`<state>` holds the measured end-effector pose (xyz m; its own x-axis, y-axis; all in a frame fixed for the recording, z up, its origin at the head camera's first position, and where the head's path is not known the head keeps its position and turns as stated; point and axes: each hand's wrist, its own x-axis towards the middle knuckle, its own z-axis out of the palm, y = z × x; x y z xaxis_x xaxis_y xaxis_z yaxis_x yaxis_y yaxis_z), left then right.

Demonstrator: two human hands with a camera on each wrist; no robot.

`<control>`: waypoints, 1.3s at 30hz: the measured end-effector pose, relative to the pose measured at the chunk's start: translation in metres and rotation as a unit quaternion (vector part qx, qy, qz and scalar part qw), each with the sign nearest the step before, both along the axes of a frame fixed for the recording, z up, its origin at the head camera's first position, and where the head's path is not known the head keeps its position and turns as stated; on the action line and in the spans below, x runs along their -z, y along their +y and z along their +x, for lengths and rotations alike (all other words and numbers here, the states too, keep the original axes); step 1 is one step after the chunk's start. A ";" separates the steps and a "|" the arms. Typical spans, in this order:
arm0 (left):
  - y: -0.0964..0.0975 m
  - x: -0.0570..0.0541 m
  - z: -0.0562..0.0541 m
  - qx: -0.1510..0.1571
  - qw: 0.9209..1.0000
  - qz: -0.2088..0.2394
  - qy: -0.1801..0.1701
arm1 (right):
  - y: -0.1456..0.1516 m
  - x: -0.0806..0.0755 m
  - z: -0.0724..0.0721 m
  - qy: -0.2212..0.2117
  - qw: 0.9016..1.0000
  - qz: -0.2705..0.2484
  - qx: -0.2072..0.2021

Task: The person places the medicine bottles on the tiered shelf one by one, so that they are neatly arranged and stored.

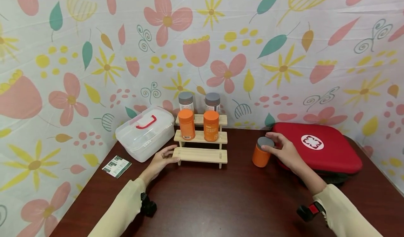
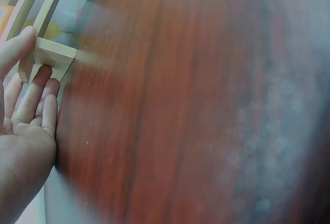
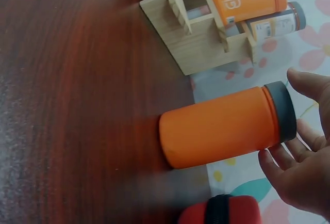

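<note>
A light wooden three-step display rack (image 1: pixel 200 155) stands on the table, and my left hand (image 1: pixel 161 160) holds the left end of its lowest step. In the left wrist view the thumb (image 2: pixel 23 48) lies over the step, with the other fingers beneath. My right hand (image 1: pixel 284 151) has thumb and fingers around the grey cap of an orange bottle (image 1: pixel 259 158), right of the rack. The bottle's base is close to the tabletop in the right wrist view. Two orange-capped bottles (image 1: pixel 210 128) stand on the middle step. Behind them, two grey-capped bottles (image 1: pixel 212 102) stand on the top step.
Left of the rack sits a clear plastic box (image 1: pixel 145 131) with a red handle. A green-and-white packet (image 1: pixel 116 166) lies in front of it. A red first-aid case (image 1: pixel 318 147) is at the right, just behind my right hand. A floral cloth (image 1: pixel 221 37) hangs along the back.
</note>
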<state>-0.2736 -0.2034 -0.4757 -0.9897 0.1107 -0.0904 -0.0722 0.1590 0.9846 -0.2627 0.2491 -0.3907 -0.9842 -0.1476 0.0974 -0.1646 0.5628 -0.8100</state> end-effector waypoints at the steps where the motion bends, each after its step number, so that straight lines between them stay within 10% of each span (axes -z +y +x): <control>1: 0.000 0.000 0.000 0.000 1.000 0.001 0.000 | 0.000 0.001 0.000 -0.003 1.000 0.001 0.000; 27: -0.001 -0.001 0.000 0.002 1.000 -0.007 0.001 | -0.007 0.016 -0.004 0.003 0.999 0.026 0.033; 39: -0.001 0.000 -0.002 0.006 1.000 -0.019 -0.004 | -0.032 -0.006 0.001 0.042 0.999 -0.006 0.020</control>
<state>-0.2752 -0.2042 -0.4759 -0.9878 0.1180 -0.1019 -0.0774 0.1966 0.9774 -0.2612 0.2170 -0.3847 -0.9776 -0.1062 0.1820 -0.2100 0.5607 -0.8009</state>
